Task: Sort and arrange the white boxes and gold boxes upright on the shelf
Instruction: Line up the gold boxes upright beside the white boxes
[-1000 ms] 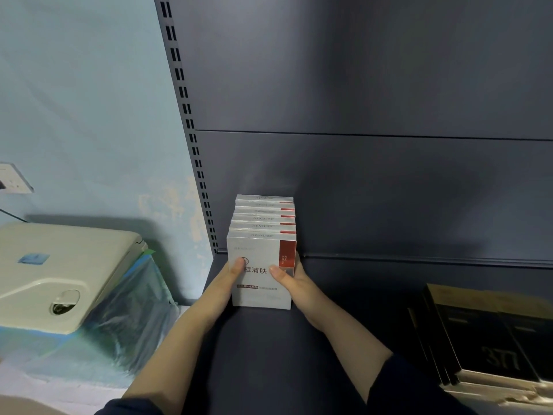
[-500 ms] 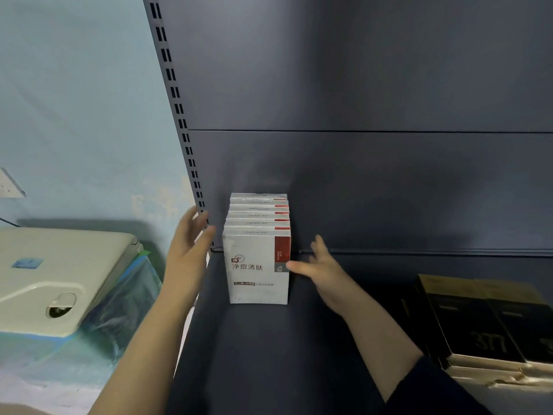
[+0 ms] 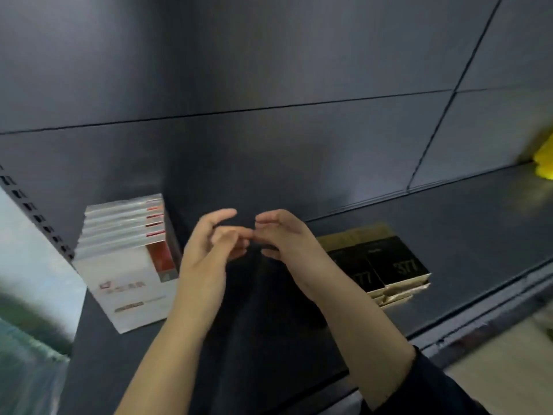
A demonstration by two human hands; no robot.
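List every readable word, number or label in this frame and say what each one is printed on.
"377" on the black face of the right gold box lying flat.
"377", partly hidden by the right hand, on the gold box beside it.
Red logo and print lines on the front white box: blurred, unreadable.
Small pale print near the top of the right gold box: too small to read.
Nothing else carries text.

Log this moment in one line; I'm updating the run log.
white boxes upright | gold boxes flat | left hand empty | right hand empty
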